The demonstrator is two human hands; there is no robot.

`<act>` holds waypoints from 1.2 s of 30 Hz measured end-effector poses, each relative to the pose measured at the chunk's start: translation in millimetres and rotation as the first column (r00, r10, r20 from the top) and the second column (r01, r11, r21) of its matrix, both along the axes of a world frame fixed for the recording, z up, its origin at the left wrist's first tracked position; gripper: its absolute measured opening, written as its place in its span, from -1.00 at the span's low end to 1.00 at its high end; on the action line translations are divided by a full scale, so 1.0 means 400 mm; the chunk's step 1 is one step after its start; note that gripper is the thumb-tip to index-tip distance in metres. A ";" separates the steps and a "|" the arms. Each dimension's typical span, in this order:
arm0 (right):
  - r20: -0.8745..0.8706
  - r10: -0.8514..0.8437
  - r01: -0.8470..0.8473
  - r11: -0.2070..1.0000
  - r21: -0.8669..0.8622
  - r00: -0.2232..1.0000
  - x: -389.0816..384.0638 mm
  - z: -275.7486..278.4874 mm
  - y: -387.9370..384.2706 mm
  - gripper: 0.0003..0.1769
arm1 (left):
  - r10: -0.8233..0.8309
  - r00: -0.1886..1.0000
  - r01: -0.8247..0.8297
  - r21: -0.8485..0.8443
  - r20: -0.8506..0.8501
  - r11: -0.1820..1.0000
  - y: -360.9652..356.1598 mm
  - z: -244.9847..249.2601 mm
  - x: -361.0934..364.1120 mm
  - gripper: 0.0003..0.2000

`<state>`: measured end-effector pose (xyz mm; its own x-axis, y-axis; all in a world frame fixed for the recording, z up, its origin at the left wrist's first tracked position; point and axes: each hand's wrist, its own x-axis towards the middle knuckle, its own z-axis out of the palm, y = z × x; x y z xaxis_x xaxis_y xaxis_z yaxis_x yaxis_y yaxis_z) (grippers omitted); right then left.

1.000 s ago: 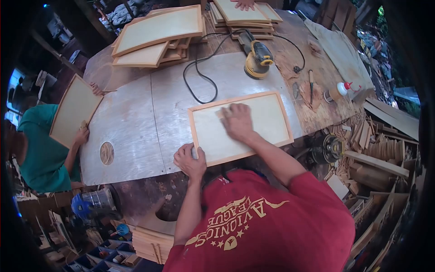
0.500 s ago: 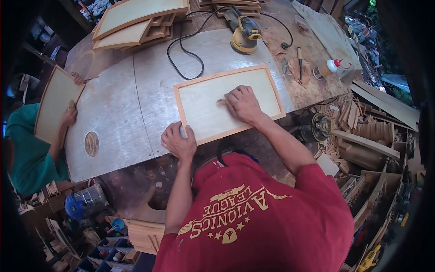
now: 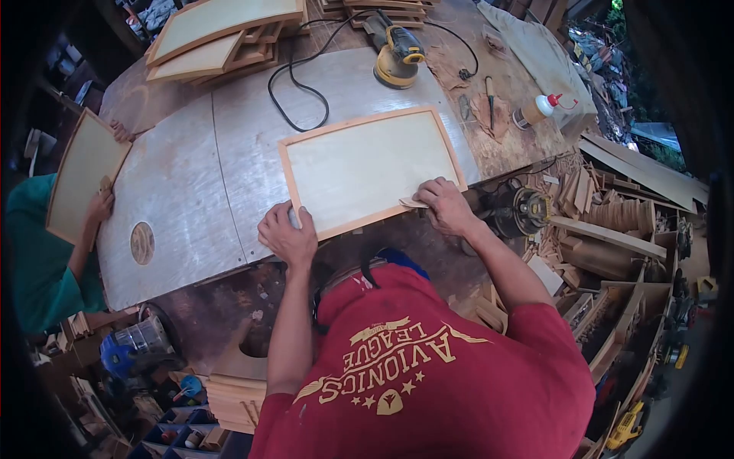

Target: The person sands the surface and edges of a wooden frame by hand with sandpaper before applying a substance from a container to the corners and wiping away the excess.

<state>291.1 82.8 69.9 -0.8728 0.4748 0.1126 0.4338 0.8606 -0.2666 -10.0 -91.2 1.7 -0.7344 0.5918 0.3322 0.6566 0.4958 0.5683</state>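
Note:
A shallow wooden-framed panel [image 3: 367, 172] with a pale flat face lies on the metal-topped part of the bench in front of me. My left hand [image 3: 289, 236] grips its near left corner, thumb against the frame and fingers curled beside it. At the near edge, toward the right corner, my right hand [image 3: 447, 205] presses a small tan folded piece, which looks like sandpaper [image 3: 414, 203], onto the frame. Its fingers are closed over most of that piece.
A yellow sander [image 3: 397, 61] with a black cord stands behind the panel. Farther right are a chisel-like tool [image 3: 490, 99] and a red-capped glue bottle [image 3: 535, 112]. Stacked framed panels [image 3: 222, 34] sit at the back left. A co-worker in green [image 3: 46, 252] holds another panel.
My right hand has moved from the middle of the panel's face to its near right edge, carrying the tan piece. The left hand remains at the corner. The whole view has shifted slightly.

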 end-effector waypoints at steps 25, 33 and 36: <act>-0.293 0.075 -0.087 0.996 -0.030 0.953 -0.179 -0.113 -0.085 -0.84 | 0.108 0.994 -0.108 0.009 0.006 0.994 0.013 -0.040 0.007 -0.71; -0.159 -0.045 0.019 0.987 -0.161 0.986 0.081 -0.065 0.094 -0.77 | 0.123 0.992 -0.123 -0.030 0.014 0.992 0.020 -0.021 0.013 -0.71; -0.164 -0.015 -0.010 0.989 -0.148 0.986 -0.035 -0.053 0.011 -0.66 | 0.042 0.988 -0.010 -0.207 0.152 0.978 0.014 0.012 -0.046 -0.59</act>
<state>277.2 87.2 48.6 -0.8470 0.4991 0.1830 0.3754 0.8053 -0.4590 -28.4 -85.4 6.6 -0.7831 0.6158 0.0870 0.5545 0.6280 0.5460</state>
